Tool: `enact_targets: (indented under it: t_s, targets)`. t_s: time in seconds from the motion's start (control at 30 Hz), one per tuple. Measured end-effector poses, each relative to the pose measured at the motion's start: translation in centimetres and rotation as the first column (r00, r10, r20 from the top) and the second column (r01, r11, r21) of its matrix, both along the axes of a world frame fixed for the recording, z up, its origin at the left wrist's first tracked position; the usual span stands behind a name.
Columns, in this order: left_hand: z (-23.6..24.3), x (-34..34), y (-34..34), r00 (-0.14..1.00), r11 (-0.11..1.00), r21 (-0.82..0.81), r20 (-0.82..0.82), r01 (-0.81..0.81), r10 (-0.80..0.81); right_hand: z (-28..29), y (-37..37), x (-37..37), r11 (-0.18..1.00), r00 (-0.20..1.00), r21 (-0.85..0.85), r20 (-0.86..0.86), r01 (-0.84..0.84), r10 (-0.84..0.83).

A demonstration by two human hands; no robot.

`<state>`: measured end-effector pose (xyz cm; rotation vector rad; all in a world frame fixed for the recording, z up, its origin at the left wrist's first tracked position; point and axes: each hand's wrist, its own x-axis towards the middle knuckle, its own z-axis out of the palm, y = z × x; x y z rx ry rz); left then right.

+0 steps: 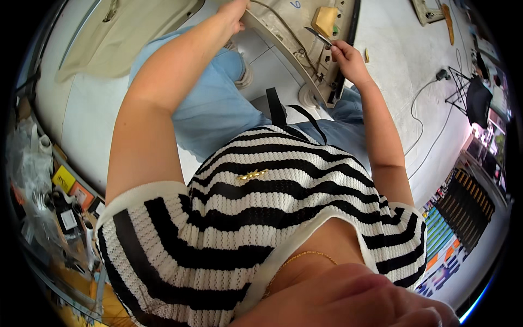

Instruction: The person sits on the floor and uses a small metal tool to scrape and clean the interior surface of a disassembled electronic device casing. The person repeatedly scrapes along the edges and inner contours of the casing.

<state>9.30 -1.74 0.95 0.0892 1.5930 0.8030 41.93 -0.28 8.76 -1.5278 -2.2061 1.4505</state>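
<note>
A beige moulded panel (pixel 289 52), like a vehicle door trim seen from its back, stands tilted in front of my knees. My left hand (pixel 235 15) is closed on its upper left edge, with part of the hand cut off by the picture's rim. In my right hand (pixel 348 61) is a small knife (pixel 320 37), its dark pointed blade reaching left over the panel. Close to the blade, a yellow foam block (pixel 325 20) sits on the panel. A brown cable (pixel 289 28) runs along the panel's inner side towards several small fittings.
Another beige panel (pixel 117 41) lies at the far left. Shelves with plastic bags and boxes (pixel 65 180) line the left side. On the floor at right are a grey cable (pixel 417 109), a black stand (pixel 474 101) and a beige part (pixel 427 12) beside an orange-handled tool (pixel 448 24).
</note>
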Motion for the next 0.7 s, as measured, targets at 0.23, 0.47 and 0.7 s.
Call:
enact_targets:
  t_s: [0.23, 0.47, 0.7]
  targets:
    - [-1.1, -0.4, -0.2, 0.992, 0.997, 0.013, 0.102, -0.082, 0.08, -1.4, 1.8, 0.1, 0.981, 0.984, -0.135, 0.092, -0.139, 0.152]
    - [2.3, 0.2, -1.4, 0.987, 0.989, 0.045, 0.086, -0.14, 0.136, 0.2, 0.1, -2.6, 0.976, 0.967, -0.072, 0.14, -0.206, 0.214]
    - [1.1, -0.4, -1.6, 0.984, 0.991, 0.025, 0.121, -0.132, 0.129, -0.7, 0.8, -1.9, 0.975, 0.963, -0.085, 0.157, -0.207, 0.218]
